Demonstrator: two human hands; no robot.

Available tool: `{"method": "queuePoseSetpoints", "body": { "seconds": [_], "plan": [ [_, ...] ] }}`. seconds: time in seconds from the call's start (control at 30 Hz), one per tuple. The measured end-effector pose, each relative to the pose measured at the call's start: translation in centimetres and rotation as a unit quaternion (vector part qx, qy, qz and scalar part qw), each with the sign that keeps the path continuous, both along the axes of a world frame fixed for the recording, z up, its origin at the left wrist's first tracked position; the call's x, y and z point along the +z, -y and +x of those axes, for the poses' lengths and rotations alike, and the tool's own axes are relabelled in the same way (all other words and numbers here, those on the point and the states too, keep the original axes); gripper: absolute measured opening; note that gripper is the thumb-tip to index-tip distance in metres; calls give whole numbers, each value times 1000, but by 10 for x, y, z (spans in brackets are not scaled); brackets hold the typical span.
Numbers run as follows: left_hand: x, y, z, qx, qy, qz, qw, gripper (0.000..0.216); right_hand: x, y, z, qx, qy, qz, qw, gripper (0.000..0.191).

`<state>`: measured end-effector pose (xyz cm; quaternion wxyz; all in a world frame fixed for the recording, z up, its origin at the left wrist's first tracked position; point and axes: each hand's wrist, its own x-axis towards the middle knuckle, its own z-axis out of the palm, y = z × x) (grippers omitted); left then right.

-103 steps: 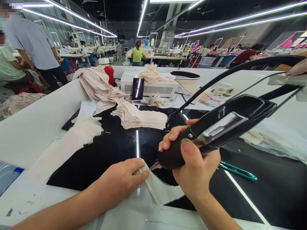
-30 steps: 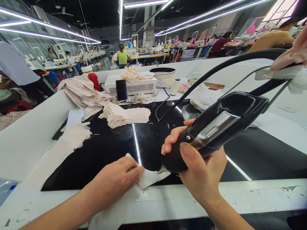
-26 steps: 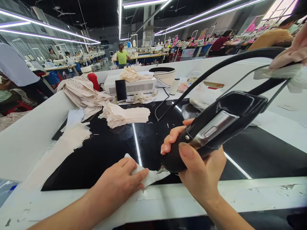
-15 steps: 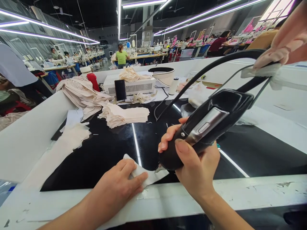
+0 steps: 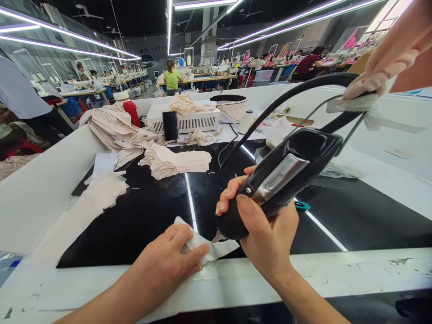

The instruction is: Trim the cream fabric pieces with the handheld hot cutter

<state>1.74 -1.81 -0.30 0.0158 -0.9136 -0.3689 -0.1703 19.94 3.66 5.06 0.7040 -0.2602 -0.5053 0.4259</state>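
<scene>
Cloth (image 5: 223, 248) lies lower centre of the frame, under your left hand (image 5: 167, 258), pinched or merely pressed, I cannot tell; your right hand (image 5: 268, 245) wraps the tool (image 5: 286, 173), whose tip (image 5: 217, 236), slipping left, could nick your thumb (image 5: 198, 253).

Linear tube lights (image 5: 204, 4) ran beneath a dark ceiling (image 5: 145, 18) with fans (image 5: 81, 7). A grey wall (image 5: 157, 40) closed the far end, behind a column (image 5: 209, 38) and rows of workbenches (image 5: 216, 78). A bright window (image 5: 386, 17) occupied the upper right.

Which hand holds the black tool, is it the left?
No, the right hand grips the black tool; the left hand rests on white cloth.
</scene>
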Motion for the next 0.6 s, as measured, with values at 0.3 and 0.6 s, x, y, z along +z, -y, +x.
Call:
{"method": "queuePoseSetpoints", "body": {
  "seconds": [0.3,0.6],
  "plan": [
    [3,4,-1,3,-6,-32,999,32,1,0,-7,9,-27,-2,1000,36],
    [6,11,5,-3,1,-36,999,34,3,5,-5,21,-19,4,1000,29]
  ]
}}
